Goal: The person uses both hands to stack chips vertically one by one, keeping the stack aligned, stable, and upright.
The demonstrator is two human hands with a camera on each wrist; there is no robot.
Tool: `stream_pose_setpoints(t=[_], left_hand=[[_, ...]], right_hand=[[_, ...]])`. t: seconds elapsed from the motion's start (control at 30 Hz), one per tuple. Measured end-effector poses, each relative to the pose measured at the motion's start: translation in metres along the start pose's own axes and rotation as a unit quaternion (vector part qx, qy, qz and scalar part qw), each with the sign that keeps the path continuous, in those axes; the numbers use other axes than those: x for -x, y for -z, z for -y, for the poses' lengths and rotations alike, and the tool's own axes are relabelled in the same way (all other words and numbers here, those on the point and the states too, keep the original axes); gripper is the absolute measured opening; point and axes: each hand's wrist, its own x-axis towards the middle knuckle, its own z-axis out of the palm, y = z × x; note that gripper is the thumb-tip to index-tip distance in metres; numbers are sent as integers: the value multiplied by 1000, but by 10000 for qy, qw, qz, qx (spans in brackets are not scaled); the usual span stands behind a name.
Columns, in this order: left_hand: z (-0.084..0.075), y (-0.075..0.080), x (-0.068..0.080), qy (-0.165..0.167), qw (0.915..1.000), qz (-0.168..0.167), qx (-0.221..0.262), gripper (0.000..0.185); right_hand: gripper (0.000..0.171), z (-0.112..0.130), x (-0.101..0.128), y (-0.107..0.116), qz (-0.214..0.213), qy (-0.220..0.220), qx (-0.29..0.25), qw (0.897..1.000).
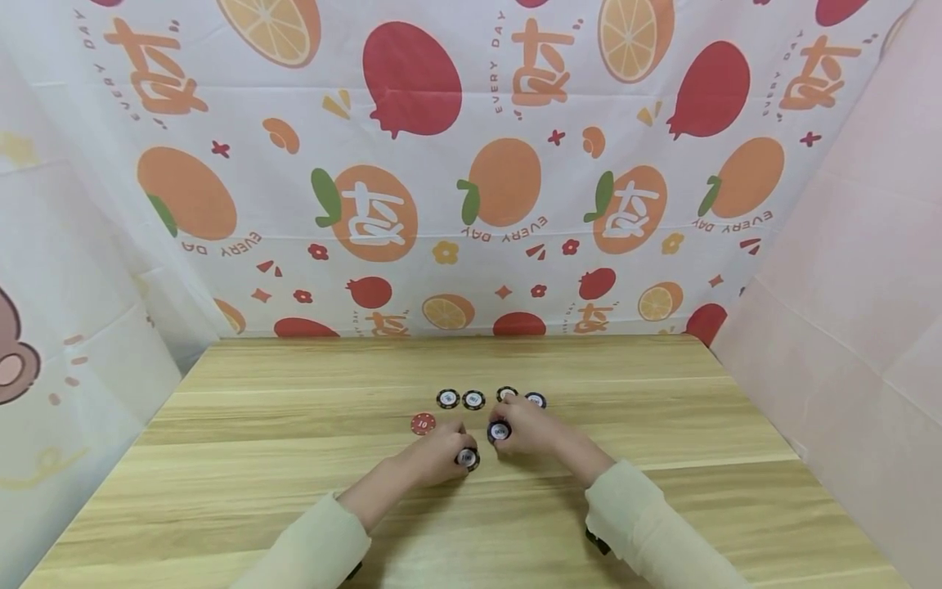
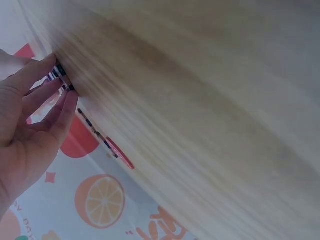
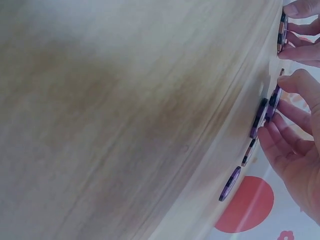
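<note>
Both hands sit mid-desk, the left hand with its grip pinched on a black chip and the right hand gripping another black chip, with a red chip and four dark chips lying just beyond.

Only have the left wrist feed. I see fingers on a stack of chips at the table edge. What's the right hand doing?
Observer: The right hand pinches its own dark chip, close beside the left hand.
Operator: How many chips lie loose?
Observer: The head view shows four dark ones in a row behind the hands, starting with the leftmost chip.
Operator: I see a red edge. A chip?
Observer: Yes, a red chip lies flat, left of the left hand.
</note>
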Motion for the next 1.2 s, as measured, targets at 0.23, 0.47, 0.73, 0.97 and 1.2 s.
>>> stream_pose_setpoints(t=[0.23,0.47,0.73,0.97,1.2], left_hand=[[1,-3,4,2,9999,-98,43,17],[3,-7,8,535,9963,-251,631,40],[2,-11,10,875,9893,-699,935,55],[-3,-11,11,1363,9808,-843,1115,62],[-5,-7,13,1711,9749,-843,1151,59]], right_hand=[[28,4,0,1,71,-114,-99,9999],[32,13,1,1,152,-118,-143,9997],[33,23,-1,-1,225,100,-100,9996],[31,33,-6,-6,216,359,25,9991],[30,42,-10,-13,255,516,-72,9983]])
